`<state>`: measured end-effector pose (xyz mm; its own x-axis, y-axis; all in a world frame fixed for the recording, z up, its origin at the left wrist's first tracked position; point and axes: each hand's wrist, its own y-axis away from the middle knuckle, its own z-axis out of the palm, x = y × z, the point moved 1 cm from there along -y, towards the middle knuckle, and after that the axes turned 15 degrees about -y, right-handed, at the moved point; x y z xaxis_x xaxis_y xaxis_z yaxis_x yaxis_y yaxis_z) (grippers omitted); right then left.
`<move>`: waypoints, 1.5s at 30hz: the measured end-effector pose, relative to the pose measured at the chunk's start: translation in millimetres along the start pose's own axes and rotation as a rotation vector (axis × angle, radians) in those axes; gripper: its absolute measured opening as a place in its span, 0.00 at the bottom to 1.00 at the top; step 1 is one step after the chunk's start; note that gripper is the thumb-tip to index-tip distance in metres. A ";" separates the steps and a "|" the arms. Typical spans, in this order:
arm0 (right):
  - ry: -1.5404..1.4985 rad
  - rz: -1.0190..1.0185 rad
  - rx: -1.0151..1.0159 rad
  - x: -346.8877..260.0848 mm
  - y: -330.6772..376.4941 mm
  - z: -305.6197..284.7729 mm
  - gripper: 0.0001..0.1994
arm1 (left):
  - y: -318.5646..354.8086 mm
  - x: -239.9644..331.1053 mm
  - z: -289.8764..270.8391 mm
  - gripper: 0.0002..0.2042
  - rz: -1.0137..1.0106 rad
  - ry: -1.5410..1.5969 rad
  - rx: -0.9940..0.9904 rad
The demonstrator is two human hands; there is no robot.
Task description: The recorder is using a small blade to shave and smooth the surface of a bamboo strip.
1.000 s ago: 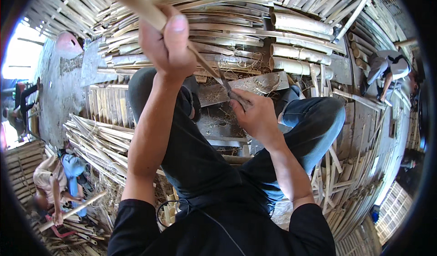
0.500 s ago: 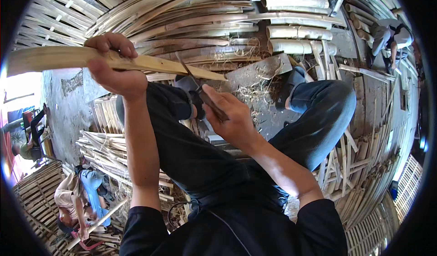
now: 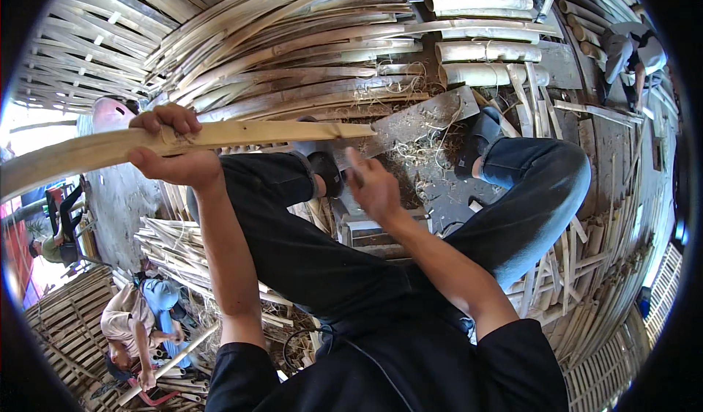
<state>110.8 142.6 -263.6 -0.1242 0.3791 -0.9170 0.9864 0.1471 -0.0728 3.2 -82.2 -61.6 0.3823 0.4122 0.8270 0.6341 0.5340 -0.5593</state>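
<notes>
A long split bamboo strip (image 3: 271, 132) runs from the left rim to above my feet, its pale narrow end pointing right. My left hand (image 3: 183, 166) grips it partway along, fingers over the top edge and thumb beneath. My right hand (image 3: 379, 194) is closed round the handle of a knife (image 3: 356, 169), just below the narrow end of the strip. The blade is smeared by motion; whether it touches the bamboo I cannot tell.
Bamboo shavings (image 3: 417, 156) litter the floor between my feet. Long bamboo strips (image 3: 293, 49) and thick bamboo halves (image 3: 487, 51) lie ahead. Bundled strips (image 3: 176, 240) lie to my left. A person (image 3: 132, 324) handles a pole at lower left; another person (image 3: 633, 60) is at far right.
The left end of the bamboo strip has dropped and its narrow end now lies more level. The knife has swung from across the strip to just below its tip. My left hand still grips it.
</notes>
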 end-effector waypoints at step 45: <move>-0.029 -0.039 0.099 103.2 20.8 65.5 0.27 | -14.3 -41.9 -65.1 0.35 -0.112 0.022 0.010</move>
<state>125.5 124.9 -385.4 -0.1611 0.3477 -0.9237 0.9868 0.0694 -0.1460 21.9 -155.1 -84.6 0.3246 0.3331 0.8853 0.6666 0.5834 -0.4640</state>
